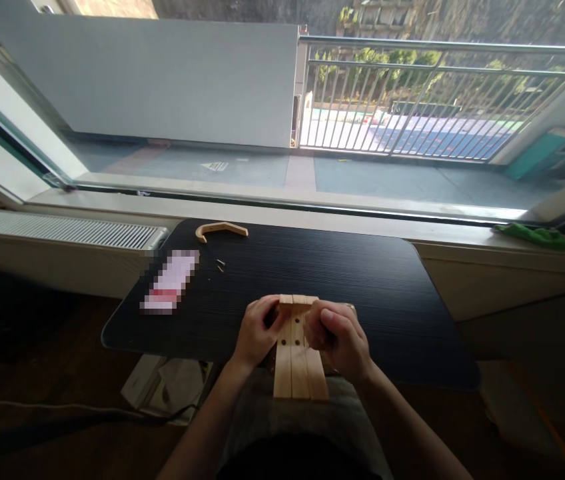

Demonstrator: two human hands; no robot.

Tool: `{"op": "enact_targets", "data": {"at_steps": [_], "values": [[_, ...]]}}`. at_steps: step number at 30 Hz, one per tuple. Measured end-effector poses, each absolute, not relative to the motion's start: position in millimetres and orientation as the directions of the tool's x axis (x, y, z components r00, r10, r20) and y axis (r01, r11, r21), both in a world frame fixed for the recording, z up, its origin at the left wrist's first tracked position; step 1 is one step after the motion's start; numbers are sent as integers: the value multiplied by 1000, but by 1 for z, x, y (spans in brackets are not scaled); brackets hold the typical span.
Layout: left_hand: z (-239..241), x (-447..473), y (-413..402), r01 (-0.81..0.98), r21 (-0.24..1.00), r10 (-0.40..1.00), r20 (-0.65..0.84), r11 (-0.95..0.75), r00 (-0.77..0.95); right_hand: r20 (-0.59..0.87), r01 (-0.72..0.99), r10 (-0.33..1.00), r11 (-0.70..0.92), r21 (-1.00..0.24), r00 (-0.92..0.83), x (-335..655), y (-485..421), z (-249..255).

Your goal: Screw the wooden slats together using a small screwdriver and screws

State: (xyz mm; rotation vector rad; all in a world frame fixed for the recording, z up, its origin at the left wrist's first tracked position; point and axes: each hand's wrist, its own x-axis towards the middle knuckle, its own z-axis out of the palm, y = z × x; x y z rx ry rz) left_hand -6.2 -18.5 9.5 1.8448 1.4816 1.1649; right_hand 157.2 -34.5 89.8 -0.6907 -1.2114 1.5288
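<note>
A wooden piece of three pale slats side by side (300,377) rests over my lap at the table's near edge. Several dark round holes show in its upper half. My left hand (257,333) grips its left edge, with the thumb on the front face and the other fingers partly hidden. Over the right side of the slats, my right hand (340,337) is closed in a fist. Whatever it holds is hidden by the fingers. Two small screws (220,265) lie on the table, and a curved wooden hook-shaped part (222,229) lies near its far edge.
The dark table (362,273) stands against the window sill. A pixelated pink and white packet or sheet (170,283) lies on its left side. A radiator (72,230) is at left, a green cloth (532,235) on the sill at right, and an open box (162,387) below.
</note>
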Motion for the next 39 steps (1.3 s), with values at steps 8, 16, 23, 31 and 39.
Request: {"op": "enact_targets", "data": {"at_steps": [8, 16, 23, 31, 39], "values": [[10, -6, -19, 513, 813, 952, 304, -276, 32, 151, -354, 949, 46, -934, -275, 153, -32, 94], [8, -6, -18, 507, 810, 946, 322, -295, 37, 142, -419, 949, 12, -908, -282, 154, -30, 88], [5, -7, -17, 511, 798, 934, 355, -320, 30, 179, -360, 928, 52, -932, -328, 151, -33, 88], [6, -6, -17, 512, 790, 927, 373, -337, 36, 181, -360, 921, 48, -932, -345, 150, -32, 89], [5, -7, -18, 498, 803, 933, 359, -328, 35, 134, -411, 945, 0, -912, -298, 155, -29, 88]]}}
